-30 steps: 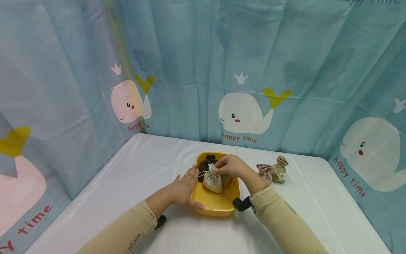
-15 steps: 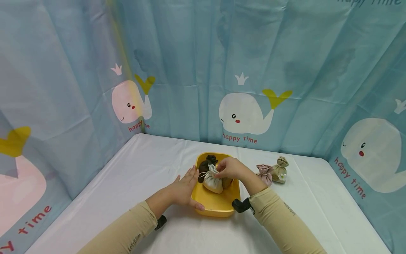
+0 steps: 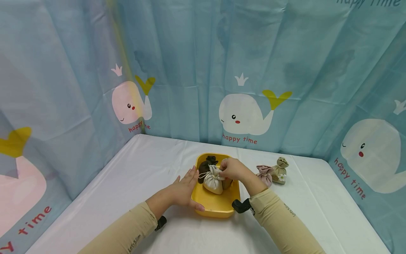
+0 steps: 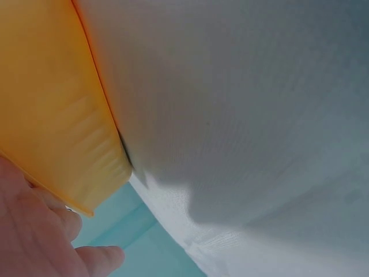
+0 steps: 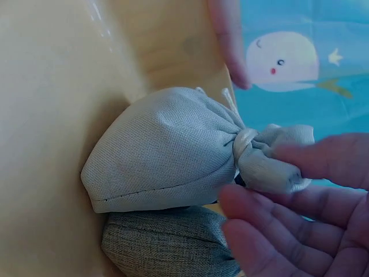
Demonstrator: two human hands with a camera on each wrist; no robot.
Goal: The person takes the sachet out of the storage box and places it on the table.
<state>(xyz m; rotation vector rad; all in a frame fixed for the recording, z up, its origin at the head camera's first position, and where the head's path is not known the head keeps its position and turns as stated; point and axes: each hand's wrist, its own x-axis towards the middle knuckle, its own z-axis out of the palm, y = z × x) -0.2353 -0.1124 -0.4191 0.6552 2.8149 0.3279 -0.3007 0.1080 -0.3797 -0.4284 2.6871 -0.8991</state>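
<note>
— Grip first: what does the right hand (image 3: 236,170) have?

— It pinches the gathered top of the pale pouch (image 3: 212,184) between thumb and fingers.

— Where is that pouch?

— Inside the yellow tray (image 3: 215,204), about midway along it, with a thin cord (image 3: 203,174) looping from its neck toward the tray's left side.

— And the left hand (image 3: 182,190)?

— Flat along the tray's left rim, fingers extended, thumb over the near left corner. Nothing is clasped in it; the left wrist view shows fingertips beside the tray's edge.

— Does the pale pouch have company?

— A brownish woven pouch (image 5: 167,242) sits against it, on the tray's right side. Something dark and bagged (image 3: 203,168) fills the tray's far left; whether it is one pouch or two, nobody can tell from here.

— Anything outside?

— Right of the tray, on the white-covered table (image 3: 168,151), a pink pouch (image 3: 265,176) stands just beside an olive pouch (image 3: 278,173) bearing a white flower (image 3: 282,177).
</note>
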